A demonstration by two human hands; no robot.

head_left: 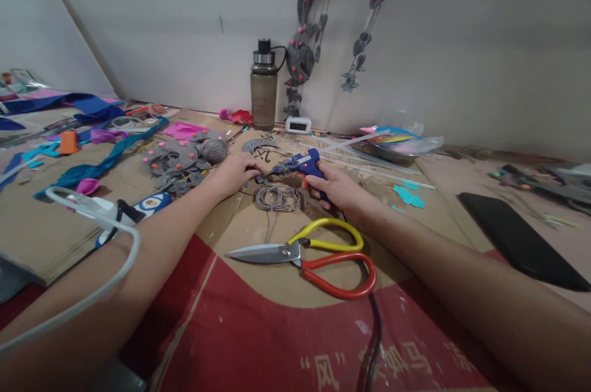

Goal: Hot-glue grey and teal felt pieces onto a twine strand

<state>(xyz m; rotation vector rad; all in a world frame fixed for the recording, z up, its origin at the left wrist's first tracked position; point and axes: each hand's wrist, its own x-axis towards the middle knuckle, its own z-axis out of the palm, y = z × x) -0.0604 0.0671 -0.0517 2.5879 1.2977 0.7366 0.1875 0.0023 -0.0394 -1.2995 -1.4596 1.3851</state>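
My right hand (pixel 333 186) is closed round the handle of a blue glue gun (pixel 300 162), whose nozzle points left. At the nozzle's tip, my left hand (pixel 241 173) has its fingers pressed together on a small dark grey piece (pixel 261 180), partly hidden by the fingers. A coil of grey cord (pixel 277 197) lies just below the nozzle. Nearer to me, scissors (pixel 287 252) with one yellow and one red handle lie with blades pointing left. Left of my left hand sit grey felt pieces with pink dots (pixel 173 158) and a grey yarn ball (pixel 215 147).
A bottle (pixel 264 93) and a small digital clock (pixel 298 125) stand by the wall. Grey hangings (pixel 302 56) hang above. A black phone (pixel 521 238) lies at right, near teal felt (pixel 409 196). A black cable (pixel 375 324) runs towards me; a white cable (pixel 132 256) crosses my left arm.
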